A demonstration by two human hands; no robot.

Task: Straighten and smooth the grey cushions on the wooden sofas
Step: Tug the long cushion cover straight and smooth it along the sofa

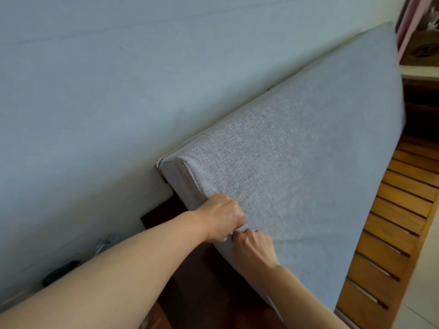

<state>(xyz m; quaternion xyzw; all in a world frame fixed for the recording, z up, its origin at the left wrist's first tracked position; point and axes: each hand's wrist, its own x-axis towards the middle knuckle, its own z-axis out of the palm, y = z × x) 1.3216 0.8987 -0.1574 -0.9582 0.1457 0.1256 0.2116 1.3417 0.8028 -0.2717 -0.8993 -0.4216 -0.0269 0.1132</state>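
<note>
A long grey woven cushion [297, 150] stands tilted up against the pale wall, off the sofa's slatted wooden seat [399, 210]. My left hand [221, 217] grips the cushion's near side edge, with fingers curled round the fabric. Just below it, my right hand [254, 245] pinches the same edge, knuckles up. The two hands almost touch. The dark wooden armrest [164, 214] shows behind my left wrist.
The pale wall [118, 79] fills the left. Small dark and shiny objects [61, 271] lie blurred near the wall at lower left. A cardboard box [422, 48] stands at the top right by a pink curtain. Pale floor tiles [425, 293] show at lower right.
</note>
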